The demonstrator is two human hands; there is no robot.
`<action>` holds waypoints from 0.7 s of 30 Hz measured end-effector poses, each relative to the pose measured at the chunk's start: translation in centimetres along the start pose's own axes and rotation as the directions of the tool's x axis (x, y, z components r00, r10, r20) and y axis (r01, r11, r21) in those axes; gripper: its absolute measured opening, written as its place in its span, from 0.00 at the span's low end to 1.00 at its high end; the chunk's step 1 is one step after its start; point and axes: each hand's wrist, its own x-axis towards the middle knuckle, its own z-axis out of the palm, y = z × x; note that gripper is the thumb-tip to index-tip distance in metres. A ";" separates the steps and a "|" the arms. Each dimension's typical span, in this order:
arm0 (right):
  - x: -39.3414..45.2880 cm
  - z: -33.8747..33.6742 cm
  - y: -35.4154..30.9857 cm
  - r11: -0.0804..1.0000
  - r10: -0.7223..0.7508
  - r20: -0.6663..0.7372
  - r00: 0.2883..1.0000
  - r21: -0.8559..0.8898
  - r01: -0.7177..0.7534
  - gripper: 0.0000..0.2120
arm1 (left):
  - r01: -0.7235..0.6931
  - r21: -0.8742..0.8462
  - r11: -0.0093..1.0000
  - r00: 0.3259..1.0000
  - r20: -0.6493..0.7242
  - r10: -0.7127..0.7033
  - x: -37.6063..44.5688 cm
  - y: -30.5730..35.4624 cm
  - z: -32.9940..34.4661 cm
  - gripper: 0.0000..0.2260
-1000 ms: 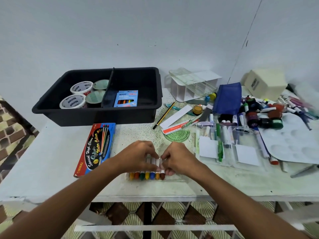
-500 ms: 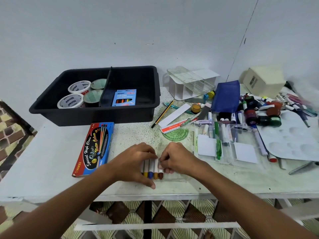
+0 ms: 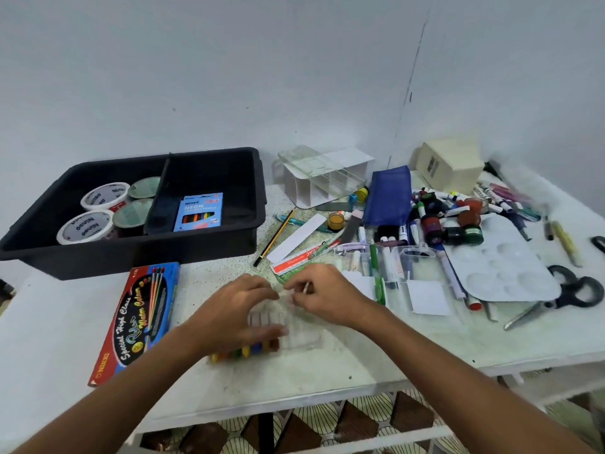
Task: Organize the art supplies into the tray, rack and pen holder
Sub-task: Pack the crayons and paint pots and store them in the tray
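Note:
A row of markers with coloured caps (image 3: 248, 350) lies in a clear plastic case (image 3: 301, 335) near the table's front edge. My left hand (image 3: 235, 309) lies over the markers, blurred, with fingers on the far side and thumb on the near side, gripping them. Just right of it, my right hand (image 3: 327, 298) pinches the case's top edge, with a thin white piece showing between its fingertips. The black divided tray (image 3: 131, 257) stands at the back left, holding paint tubs and a blue neon marker box (image 3: 198, 213). A white rack (image 3: 314, 191) with a clear lid on it stands behind the hands.
A red watercolour box (image 3: 137, 319) lies left of my left hand. To the right are clear organiser bins (image 3: 402, 267), a white palette (image 3: 504, 267), black scissors (image 3: 569, 290), a blue pouch (image 3: 388, 194), a cream box (image 3: 451, 165) and a pile of markers and paint pots.
The marker row has slid left and toward me under my left hand, partly out of the case. My right hand has moved up to the case's top edge.

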 end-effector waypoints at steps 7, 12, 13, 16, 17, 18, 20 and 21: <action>-1.4 -8.6 4.9 0.998 0.045 -0.273 0.961 0.058 -0.031 0.07 | -0.180 -0.061 0.982 0.978 -0.116 0.172 8.4 4.2 1.3 0.18; -2.7 -15.6 10.4 0.991 0.133 -0.462 0.877 0.094 -0.101 0.06 | -0.239 -0.078 0.968 0.960 -0.168 0.223 16.1 8.9 2.5 0.11; -2.8 -16.9 11.6 0.988 0.152 -0.488 0.859 0.084 -0.127 0.06 | -0.237 -0.086 0.968 0.959 -0.181 0.218 17.9 9.8 2.8 0.10; -2.8 -20.3 15.4 0.967 0.216 -0.556 0.803 0.008 -0.255 0.06 | -0.222 -0.059 0.973 0.950 -0.237 0.202 22.8 11.7 3.3 0.09; -2.6 -21.3 16.7 0.951 0.247 -0.566 0.787 -0.016 -0.310 0.06 | -0.187 -0.034 0.982 0.955 -0.241 0.173 24.5 12.1 3.5 0.10; -2.4 -22.3 17.9 0.929 0.278 -0.564 0.778 -0.048 -0.366 0.06 | -0.126 -0.012 0.992 0.965 -0.233 0.120 26.1 12.6 3.5 0.11; -1.8 -23.4 19.4 0.866 0.316 -0.526 0.789 -0.180 -0.467 0.08 | 0.018 0.048 0.999 0.977 -0.215 -0.007 29.1 13.3 3.6 0.12; -1.6 -23.8 19.9 0.824 0.332 -0.495 0.803 -0.261 -0.502 0.08 | 0.069 0.087 0.994 0.979 -0.198 -0.051 30.7 13.6 3.7 0.12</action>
